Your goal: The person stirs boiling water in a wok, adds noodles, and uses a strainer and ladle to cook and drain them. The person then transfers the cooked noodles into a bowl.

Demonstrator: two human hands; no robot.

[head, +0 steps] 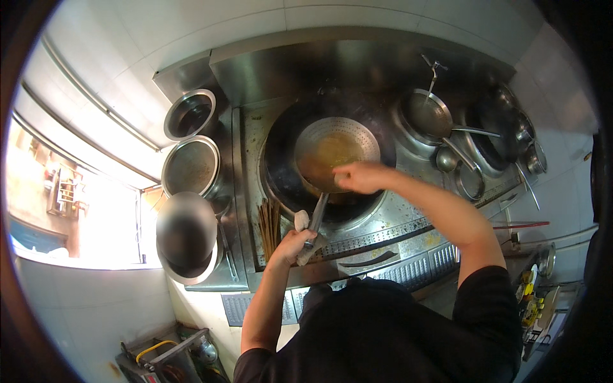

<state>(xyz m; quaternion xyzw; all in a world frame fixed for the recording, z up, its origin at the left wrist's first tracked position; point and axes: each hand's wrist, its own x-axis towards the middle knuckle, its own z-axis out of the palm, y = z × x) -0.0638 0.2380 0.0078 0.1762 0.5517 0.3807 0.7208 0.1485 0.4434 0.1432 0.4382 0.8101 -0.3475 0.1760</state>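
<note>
In the head view, a large perforated metal strainer (pixel 357 127) lies over the black wok (pixel 282 167), with yellowish-brown liquid showing in its bowl. My left hand (pixel 293 245) grips the strainer's handle, and a pale cloth (pixel 301 220) is bunched around the grip. Over the near right rim of the strainer is my right hand (pixel 361 177), fingers bent together; a small pale thing shows at the fingertips, too unclear to name. A bundle of thin wooden sticks (pixel 269 225) stands left of the wok, beside my left hand.
Metal pots (pixel 191 167) line the left side, the nearest partly blurred. At the right are a strainer (pixel 428 115) on a pot beneath a tap (pixel 434 72), a ladle (pixel 447 159) and a second wok (pixel 493 129). A perforated drain strip (pixel 373 239) edges the stove.
</note>
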